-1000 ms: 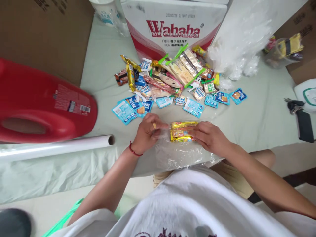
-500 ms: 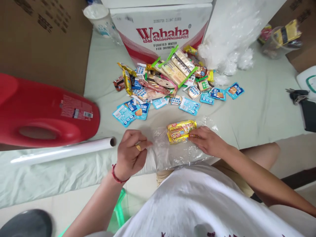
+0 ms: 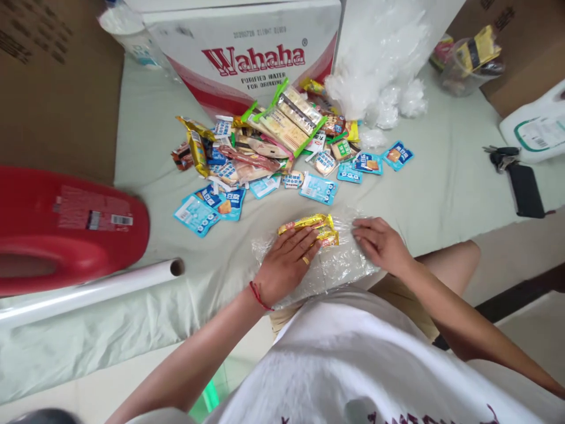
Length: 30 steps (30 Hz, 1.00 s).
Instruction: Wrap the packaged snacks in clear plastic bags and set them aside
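Observation:
Yellow-wrapped snack sticks [image 3: 327, 227] lie together on a sheet of clear plastic wrap [image 3: 335, 265] near the table's front edge. Flat on top of the sticks rests my left hand [image 3: 286, 259], its fingers stretched out and partly hiding them. To the right, my right hand [image 3: 379, 244] pinches the edge of the plastic wrap between thumb and fingers. Just beyond my hands sits a heap of mixed packaged snacks [image 3: 265, 141], with several blue snack packets [image 3: 318, 188] along its near side.
A red jug [image 3: 88, 229] and a white roll [image 3: 101, 288] lie at left. Behind the heap stands a Wahaha water box [image 3: 260, 65], beside crumpled clear plastic [image 3: 379, 59]. Keys [image 3: 503, 156], a black phone [image 3: 526, 189], a white bottle [image 3: 538, 126] and a plastic cup [image 3: 461, 73] are at right.
My left hand has moved right and opened flat over the yellow snack sticks. My right hand has let go of them and shifted to the wrap's right side. The view has shifted right.

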### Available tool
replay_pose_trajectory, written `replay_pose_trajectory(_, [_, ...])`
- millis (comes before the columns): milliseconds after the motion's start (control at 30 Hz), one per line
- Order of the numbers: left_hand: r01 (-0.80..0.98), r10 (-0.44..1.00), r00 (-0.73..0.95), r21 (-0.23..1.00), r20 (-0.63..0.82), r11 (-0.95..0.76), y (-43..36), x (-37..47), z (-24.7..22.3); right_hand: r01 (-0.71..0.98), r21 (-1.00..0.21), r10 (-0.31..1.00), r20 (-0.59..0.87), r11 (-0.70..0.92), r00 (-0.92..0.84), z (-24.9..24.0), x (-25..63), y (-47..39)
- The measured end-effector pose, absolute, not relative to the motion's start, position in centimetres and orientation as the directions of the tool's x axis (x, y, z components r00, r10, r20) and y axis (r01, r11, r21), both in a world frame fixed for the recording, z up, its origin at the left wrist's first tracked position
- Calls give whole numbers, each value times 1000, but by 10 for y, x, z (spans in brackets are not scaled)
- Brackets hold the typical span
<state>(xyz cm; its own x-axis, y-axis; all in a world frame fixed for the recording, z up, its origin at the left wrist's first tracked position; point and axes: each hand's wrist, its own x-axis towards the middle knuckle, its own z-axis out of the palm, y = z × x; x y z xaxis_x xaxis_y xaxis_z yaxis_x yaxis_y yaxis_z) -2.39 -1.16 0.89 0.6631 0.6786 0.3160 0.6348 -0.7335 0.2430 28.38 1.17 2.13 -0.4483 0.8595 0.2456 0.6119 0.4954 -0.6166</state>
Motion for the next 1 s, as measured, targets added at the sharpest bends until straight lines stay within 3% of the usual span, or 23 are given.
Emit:
replay_pose_trajectory(67, [641, 686, 654, 247, 321, -727, -14, -22, 9, 664, -690, 958, 217, 286, -187, 23, 289, 18])
replay_pose_trajectory(167, [653, 689, 644, 228, 334, -722, -15, -20, 8, 633, -772, 982, 162, 66, 96, 30, 278, 37])
replay_pose_trajectory(367, [658, 700, 637, 244, 324, -712, -15, -21, 4, 424, -887, 971, -231, -183, -64, 43, 257, 90])
replay_pose_trajectory(500, [638, 711, 627, 313, 319, -703, -15, -23, 1, 346, -918, 976, -147, -194, 158, 49, 292, 104])
replay_pose_trajectory(567, [608, 715, 622, 378, 320, -698, -15, -25, 0, 407, -898, 961, -54, -166, 271, 54, 313, 91])
replay_pose_trajectory(633, [549, 709, 617, 458, 342, -699, -13, -28, 1, 551, -830, 957, 90, -81, 276, 59, 324, 61])
replay_pose_trajectory(700, [479, 703, 604, 535, 375, -696, -12, -32, 3, 696, -712, 977, 201, 91, 78, 61, 322, 20])
replay_pose_trajectory(733, [449, 703, 596, 564, 388, -692, -11, -34, 4, 725, -651, 970, 218, 227, -109, 59, 316, -1])
replay_pose_trajectory(833, [415, 702, 601, 601, 382, -683, -9, -39, 8, 661, -420, 780, 249, 622, -574, 42, 288, -52])
replay_pose_trajectory(933, [423, 694, 625, 591, 358, -687, -7, -42, 11, 641, -259, 691, 275, 723, -668, 21, 262, -72])
replay_pose_trajectory(1000, [430, 685, 646, 581, 337, -691, -5, -43, 13, 628, -267, 683, 302, 731, -665, 15, 254, -71])
